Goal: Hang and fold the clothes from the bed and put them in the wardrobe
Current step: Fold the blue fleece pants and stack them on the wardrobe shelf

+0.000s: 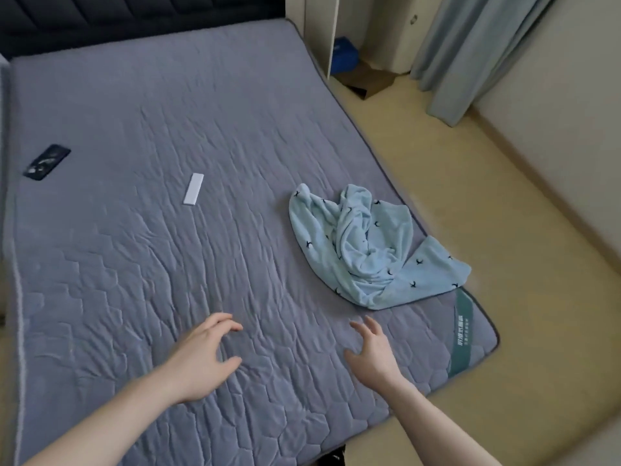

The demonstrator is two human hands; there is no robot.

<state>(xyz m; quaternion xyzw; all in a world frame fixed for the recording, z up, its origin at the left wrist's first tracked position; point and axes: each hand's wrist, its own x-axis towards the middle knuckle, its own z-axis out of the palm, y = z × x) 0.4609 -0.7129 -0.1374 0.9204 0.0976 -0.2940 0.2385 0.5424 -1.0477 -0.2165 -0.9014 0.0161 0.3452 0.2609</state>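
We're at pickup: left hand and right hand hover over the bed, grip wide and holding nothing, crumpled light-blue garment at 1 o'clock near the edge; next, reach and grasp it.

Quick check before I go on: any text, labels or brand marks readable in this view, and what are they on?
Green label at the mattress corner: white Chinese characters, too blurred to read.
Dark phone: pale marks, not legible.
White remote: no text visible.
Light blue garment: small dark motifs only, no words.
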